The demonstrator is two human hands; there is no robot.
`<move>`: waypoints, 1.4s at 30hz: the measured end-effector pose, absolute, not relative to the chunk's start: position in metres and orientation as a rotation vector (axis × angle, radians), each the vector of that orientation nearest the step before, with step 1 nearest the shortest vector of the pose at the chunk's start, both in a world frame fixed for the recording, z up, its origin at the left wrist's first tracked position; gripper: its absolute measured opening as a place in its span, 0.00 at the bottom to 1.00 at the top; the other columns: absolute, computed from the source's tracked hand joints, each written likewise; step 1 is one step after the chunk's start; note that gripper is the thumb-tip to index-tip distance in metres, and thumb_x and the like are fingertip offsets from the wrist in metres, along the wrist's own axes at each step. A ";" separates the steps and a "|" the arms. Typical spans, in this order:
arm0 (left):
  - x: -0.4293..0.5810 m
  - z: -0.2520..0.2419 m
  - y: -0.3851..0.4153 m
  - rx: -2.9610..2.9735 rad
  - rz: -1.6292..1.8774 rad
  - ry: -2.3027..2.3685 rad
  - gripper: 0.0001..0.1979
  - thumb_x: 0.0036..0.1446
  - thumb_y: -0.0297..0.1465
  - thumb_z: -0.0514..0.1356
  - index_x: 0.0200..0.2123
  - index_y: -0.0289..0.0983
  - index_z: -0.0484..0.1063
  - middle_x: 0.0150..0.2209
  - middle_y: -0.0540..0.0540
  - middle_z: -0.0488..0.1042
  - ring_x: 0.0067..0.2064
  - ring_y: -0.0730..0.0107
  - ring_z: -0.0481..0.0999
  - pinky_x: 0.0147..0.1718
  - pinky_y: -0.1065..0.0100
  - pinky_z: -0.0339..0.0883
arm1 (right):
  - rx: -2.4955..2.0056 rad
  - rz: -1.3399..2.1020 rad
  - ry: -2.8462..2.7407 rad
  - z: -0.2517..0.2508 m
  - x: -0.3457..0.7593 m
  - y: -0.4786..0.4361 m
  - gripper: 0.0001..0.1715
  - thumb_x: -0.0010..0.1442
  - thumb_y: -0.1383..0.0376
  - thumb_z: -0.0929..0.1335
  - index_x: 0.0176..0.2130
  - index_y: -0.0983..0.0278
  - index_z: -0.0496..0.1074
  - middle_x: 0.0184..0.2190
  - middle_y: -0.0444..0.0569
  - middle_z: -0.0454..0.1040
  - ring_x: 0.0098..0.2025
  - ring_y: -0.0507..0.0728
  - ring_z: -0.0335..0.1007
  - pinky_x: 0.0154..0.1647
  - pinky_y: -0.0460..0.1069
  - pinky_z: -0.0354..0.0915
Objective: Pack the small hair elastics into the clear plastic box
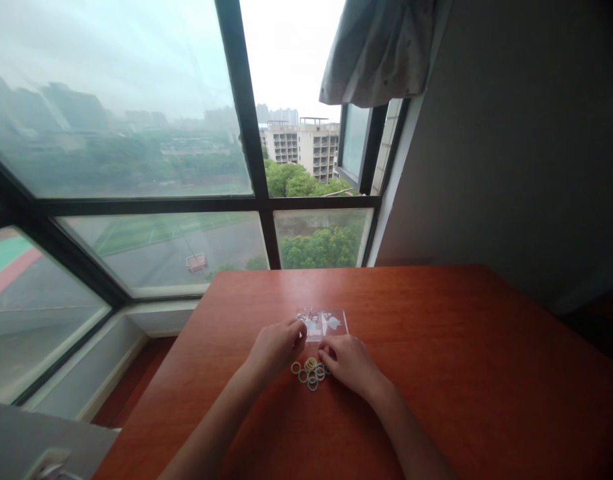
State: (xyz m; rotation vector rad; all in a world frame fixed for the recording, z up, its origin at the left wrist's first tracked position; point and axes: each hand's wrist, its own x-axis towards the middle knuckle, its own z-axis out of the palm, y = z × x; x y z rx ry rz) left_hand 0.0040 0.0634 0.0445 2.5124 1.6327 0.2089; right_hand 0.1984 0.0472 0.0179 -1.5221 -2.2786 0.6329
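A small clear plastic box [340, 322] lies on the table, with a few dark rings [314, 316] in its left part and a whitish piece in its right part. Just in front of it is a loose pile of several small rings [312, 375], pale yellow and grey-green. My left hand [279, 341] is at the box's near left corner, fingers curled together; whatever is between them is hidden. Beside the pile's right edge, my right hand [354, 361] has thumb and fingers bent into a pinch close to the rings. I cannot make out what the fingertips hold.
The reddish-brown wooden table [451, 360] stretches to both sides. Dark-framed windows [156, 203] stand beyond its far edge, one pane swung open. A grey curtain [379, 53] hangs at upper right, beside a dark wall [506, 153].
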 end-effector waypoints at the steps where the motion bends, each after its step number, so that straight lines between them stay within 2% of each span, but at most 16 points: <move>1: 0.006 0.046 0.068 2.509 0.246 1.657 0.07 0.58 0.28 0.53 0.34 0.40 0.71 0.34 0.47 0.77 0.31 0.68 0.74 0.28 0.72 0.57 | -1.523 0.638 -2.277 0.018 0.199 0.047 0.10 0.60 0.63 0.63 0.34 0.59 0.75 0.34 0.44 0.78 0.34 0.52 0.72 0.32 0.44 0.54; 7: 0.023 0.045 0.097 2.502 0.348 1.735 0.10 0.61 0.32 0.52 0.32 0.38 0.72 0.33 0.45 0.76 0.31 0.67 0.74 0.27 0.71 0.55 | -1.490 0.660 -2.255 0.015 0.201 0.048 0.10 0.60 0.64 0.64 0.32 0.59 0.74 0.32 0.43 0.78 0.33 0.52 0.72 0.31 0.44 0.54; 13: 0.017 0.046 0.099 2.486 0.430 1.657 0.08 0.58 0.28 0.53 0.33 0.39 0.73 0.34 0.46 0.77 0.32 0.68 0.74 0.29 0.72 0.57 | -1.488 0.662 -2.234 0.015 0.205 0.049 0.09 0.59 0.65 0.64 0.33 0.58 0.75 0.31 0.43 0.78 0.33 0.52 0.71 0.31 0.45 0.52; 19: -0.006 0.058 0.067 2.465 0.246 1.459 0.07 0.54 0.27 0.55 0.29 0.39 0.73 0.30 0.50 0.77 0.28 0.72 0.71 0.27 0.73 0.53 | -1.432 0.770 -2.213 0.015 0.213 0.050 0.09 0.56 0.66 0.65 0.32 0.59 0.76 0.27 0.42 0.76 0.30 0.51 0.69 0.29 0.44 0.53; 23: -0.015 0.062 0.049 2.331 0.145 1.437 0.07 0.51 0.29 0.59 0.34 0.42 0.75 0.31 0.52 0.78 0.29 0.72 0.72 0.26 0.74 0.54 | -1.389 0.865 -2.246 0.012 0.222 0.052 0.11 0.53 0.68 0.65 0.32 0.59 0.77 0.25 0.42 0.75 0.26 0.50 0.67 0.27 0.43 0.52; 27: -0.015 0.056 0.041 2.277 0.069 1.430 0.07 0.49 0.28 0.58 0.32 0.42 0.76 0.30 0.52 0.78 0.28 0.71 0.72 0.25 0.74 0.52 | -1.394 0.889 -2.277 0.009 0.227 0.053 0.10 0.50 0.69 0.65 0.31 0.61 0.76 0.23 0.42 0.73 0.26 0.49 0.65 0.25 0.43 0.51; 32: -0.007 0.043 0.039 2.327 0.139 1.438 0.06 0.53 0.30 0.56 0.29 0.40 0.73 0.30 0.50 0.76 0.28 0.71 0.71 0.25 0.73 0.51 | -1.422 0.814 -2.284 0.008 0.223 0.053 0.09 0.50 0.70 0.65 0.29 0.62 0.75 0.23 0.42 0.73 0.26 0.49 0.65 0.25 0.43 0.50; 36: -0.001 0.034 0.038 2.365 0.211 1.444 0.05 0.54 0.29 0.55 0.30 0.39 0.71 0.32 0.48 0.75 0.29 0.71 0.70 0.25 0.72 0.52 | -1.414 0.768 -2.273 0.009 0.219 0.053 0.09 0.51 0.70 0.65 0.28 0.61 0.74 0.24 0.42 0.73 0.26 0.49 0.64 0.26 0.44 0.49; 42: 0.000 0.025 0.037 2.373 0.283 1.436 0.08 0.58 0.27 0.51 0.33 0.40 0.70 0.34 0.48 0.75 0.33 0.69 0.73 0.30 0.73 0.57 | -1.334 0.853 -2.271 0.011 0.219 0.051 0.10 0.54 0.68 0.65 0.33 0.60 0.76 0.23 0.41 0.73 0.25 0.49 0.65 0.26 0.43 0.52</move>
